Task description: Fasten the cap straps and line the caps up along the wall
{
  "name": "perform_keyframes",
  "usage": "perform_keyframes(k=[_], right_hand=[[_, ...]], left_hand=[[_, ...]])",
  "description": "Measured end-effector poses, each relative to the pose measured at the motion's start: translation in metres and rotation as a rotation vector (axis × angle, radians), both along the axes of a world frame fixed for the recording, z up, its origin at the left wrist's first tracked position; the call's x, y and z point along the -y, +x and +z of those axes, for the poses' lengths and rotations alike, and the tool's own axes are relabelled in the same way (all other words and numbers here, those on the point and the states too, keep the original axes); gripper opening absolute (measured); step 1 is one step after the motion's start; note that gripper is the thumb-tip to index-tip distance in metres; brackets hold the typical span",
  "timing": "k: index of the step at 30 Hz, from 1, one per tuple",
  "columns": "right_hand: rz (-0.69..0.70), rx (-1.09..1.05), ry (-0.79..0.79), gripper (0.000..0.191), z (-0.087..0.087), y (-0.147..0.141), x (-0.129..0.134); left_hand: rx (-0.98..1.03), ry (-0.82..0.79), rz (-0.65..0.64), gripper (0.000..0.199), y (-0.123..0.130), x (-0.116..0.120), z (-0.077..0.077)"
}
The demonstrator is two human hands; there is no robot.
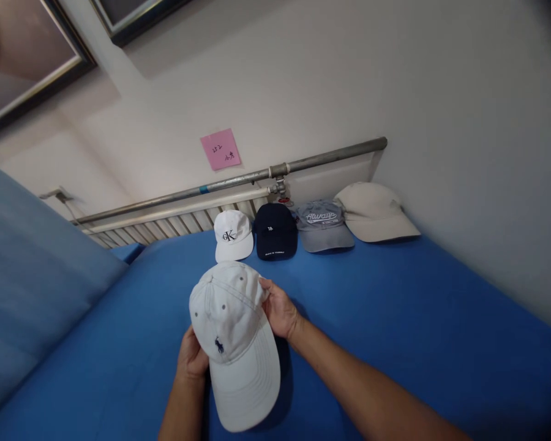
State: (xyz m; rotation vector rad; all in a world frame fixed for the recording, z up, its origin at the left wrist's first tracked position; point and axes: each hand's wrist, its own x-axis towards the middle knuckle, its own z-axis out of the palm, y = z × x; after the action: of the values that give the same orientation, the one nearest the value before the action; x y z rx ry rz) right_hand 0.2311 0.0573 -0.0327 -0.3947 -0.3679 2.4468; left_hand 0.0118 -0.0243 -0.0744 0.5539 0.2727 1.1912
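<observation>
Between my two hands is a white baseball cap (232,324) with a small dark horse-and-rider emblem, its brim pointing down toward me. My left hand (193,353) grips its left side, with the fingertips hidden behind the cap. On the other side my right hand (279,307) is closed on the edge, thumb against the crown. Behind it stand more caps in a row: a white CK cap (233,236), a dark navy cap (276,231), a grey cap with "Always" lettering (326,226) and a beige cap (374,213).
A blue-covered surface (395,343) lies under everything. At its back are a radiator (156,229) and a metal pipe (239,180) along the wall. A pink note (221,149) is stuck above. At left hangs a blue curtain (32,269); framed pictures (32,55) are on the wall.
</observation>
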Motion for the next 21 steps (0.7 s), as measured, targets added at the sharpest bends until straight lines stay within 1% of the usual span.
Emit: perform_keyframes(k=[3,5,9,15,18,21], right_hand=[[-0.037,0.012,-0.016,0.038,-0.001,-0.001,-0.002],[-0.049,0.03,-0.028,0.042,-0.004,-0.003,-0.004],[-0.07,0.08,-0.048,0.034,-0.011,-0.006,-0.007],[-0.123,0.132,-0.05,0.026,-0.015,-0.005,-0.01],[-0.152,0.151,-0.054,0.025,-0.016,-0.004,-0.012],[-0.179,0.162,-0.058,0.025,-0.016,-0.003,-0.012]], left_hand=[[0.011,-0.037,0.025,0.042,-0.004,0.002,-0.005],[0.018,-0.066,0.049,0.042,-0.008,0.005,-0.01],[0.018,-0.106,0.094,0.042,-0.013,0.009,-0.014],[-0.004,-0.152,0.16,0.041,-0.01,0.01,-0.006],[-0.006,-0.148,0.178,0.038,0.001,0.012,0.0],[-0.066,-0.175,0.19,0.036,0.016,0.025,0.009]])
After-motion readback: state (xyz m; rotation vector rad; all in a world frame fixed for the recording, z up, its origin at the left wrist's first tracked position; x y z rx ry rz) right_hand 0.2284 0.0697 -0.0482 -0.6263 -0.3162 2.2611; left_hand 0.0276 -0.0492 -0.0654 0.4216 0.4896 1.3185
